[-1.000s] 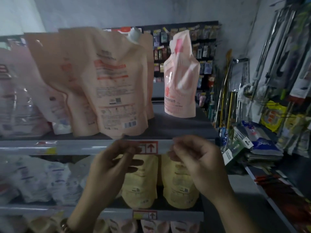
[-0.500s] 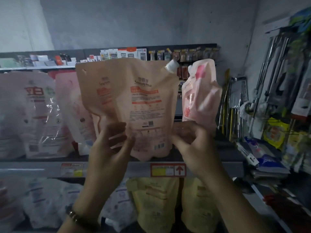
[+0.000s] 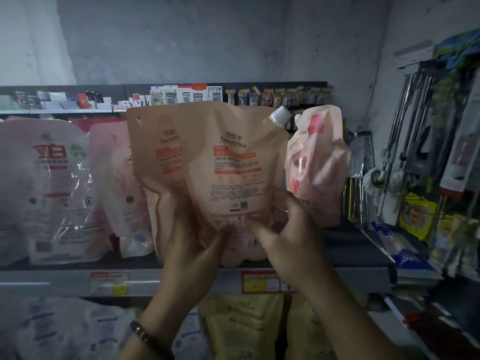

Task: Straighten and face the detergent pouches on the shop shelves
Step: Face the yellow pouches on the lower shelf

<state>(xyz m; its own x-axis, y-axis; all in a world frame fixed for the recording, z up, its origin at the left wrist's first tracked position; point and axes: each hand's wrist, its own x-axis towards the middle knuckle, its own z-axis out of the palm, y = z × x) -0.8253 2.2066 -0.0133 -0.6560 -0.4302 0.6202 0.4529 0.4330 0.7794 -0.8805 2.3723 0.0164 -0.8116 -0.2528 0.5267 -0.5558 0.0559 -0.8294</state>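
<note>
The front peach pouch [image 3: 233, 165] stands upright at the front of the upper shelf [image 3: 181, 280], printed face outward and its white screw cap [image 3: 279, 116] at the top right corner. A second peach pouch [image 3: 155, 157] sits just behind it, overlapping to the left. The pouches are opaque, so what fills them cannot be seen (the lower parts do look full and creased).

The left hand [image 3: 189, 248] has its fingers curled into the lower left of the front peach pouch. The right hand [image 3: 288, 229] grasps its lower right edge, with the thumb on the printed face. A bracelet [image 3: 141, 333] shows on the left wrist.

Just beside it on the right a pink pouch [image 3: 317, 172] leans, turned partly sideways. To the left stand a pale pink pouch [image 3: 114, 178] and a glossy white pouch [image 3: 49, 190]. Yellow pouches [image 3: 241, 323] fill the lower shelf, under a red and yellow price label [image 3: 262, 281].

A second ago both hands were down at the shelf edge by that label. Half a second ago they held the pouch's lower corners, well apart. Now they have drawn in, nearly meeting at its lower middle.
</note>
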